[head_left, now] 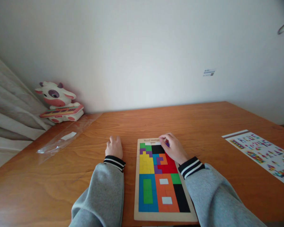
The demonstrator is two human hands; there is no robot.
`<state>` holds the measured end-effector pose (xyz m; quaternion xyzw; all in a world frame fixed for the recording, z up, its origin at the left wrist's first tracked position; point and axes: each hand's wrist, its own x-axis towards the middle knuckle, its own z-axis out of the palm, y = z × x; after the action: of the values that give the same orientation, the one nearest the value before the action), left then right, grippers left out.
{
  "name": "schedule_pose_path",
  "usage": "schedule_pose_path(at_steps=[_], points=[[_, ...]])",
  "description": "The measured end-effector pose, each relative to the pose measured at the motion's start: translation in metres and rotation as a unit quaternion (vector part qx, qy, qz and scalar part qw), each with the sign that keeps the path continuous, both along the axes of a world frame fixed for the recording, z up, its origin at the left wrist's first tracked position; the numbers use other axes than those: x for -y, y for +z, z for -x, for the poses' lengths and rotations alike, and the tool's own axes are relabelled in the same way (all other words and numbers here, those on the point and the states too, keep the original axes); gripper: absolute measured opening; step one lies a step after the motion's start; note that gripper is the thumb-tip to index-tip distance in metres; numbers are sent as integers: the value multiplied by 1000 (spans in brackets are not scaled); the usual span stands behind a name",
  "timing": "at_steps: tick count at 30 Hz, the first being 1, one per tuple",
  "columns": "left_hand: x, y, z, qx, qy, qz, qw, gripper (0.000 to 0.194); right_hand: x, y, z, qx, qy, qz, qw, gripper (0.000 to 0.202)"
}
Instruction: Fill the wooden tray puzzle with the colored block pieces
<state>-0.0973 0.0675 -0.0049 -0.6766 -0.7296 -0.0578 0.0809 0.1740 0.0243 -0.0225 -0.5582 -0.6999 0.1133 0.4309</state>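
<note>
A wooden tray puzzle [136,189] lies in front of me, filled with coloured block pieces in yellow, blue, green, orange, red, black and purple. My right hand [174,149] is over its upper right corner. Between its thumb and fingers a purple puzzle piece [167,144] shows, partly covered by the hand. Two white gaps [164,181] show within the orange pieces [167,190], and a narrow one runs along the top edge. To the left of the tray, my left hand [114,148] rests on the table, holding nothing, its fingers slightly bent and apart.
At the back left of the wooden table [194,119] stands a toy cow with a keyboard [61,102]. A clear plastic bag [61,138] lies in front of it. On the right is a printed pattern sheet [262,151]. A white wall and a curtain [9,104] border the table.
</note>
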Motion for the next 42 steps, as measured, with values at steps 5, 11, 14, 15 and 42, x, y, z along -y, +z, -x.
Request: schedule_pose_path(at_steps=[5, 11, 14, 15, 42], points=[[-2, 2, 1, 26, -71, -8, 997, 45, -1, -2, -2, 9, -2, -5, 1000, 16], [-8, -12, -4, 86, -172, -79, 978, 48, 3, 7, -6, 93, -2, -46, 995, 25], [-10, -19, -12, 139, -228, -111, 957, 38, 5, 13, -7, 126, 14, -70, 989, 27], [-9, -21, -14, 159, -248, -126, 947, 35, 6, 14, -6, 133, 28, -71, 988, 27], [4, -15, -43, 238, -452, -133, 850, 31, 8, 11, 7, 119, 122, -5, 985, 32]])
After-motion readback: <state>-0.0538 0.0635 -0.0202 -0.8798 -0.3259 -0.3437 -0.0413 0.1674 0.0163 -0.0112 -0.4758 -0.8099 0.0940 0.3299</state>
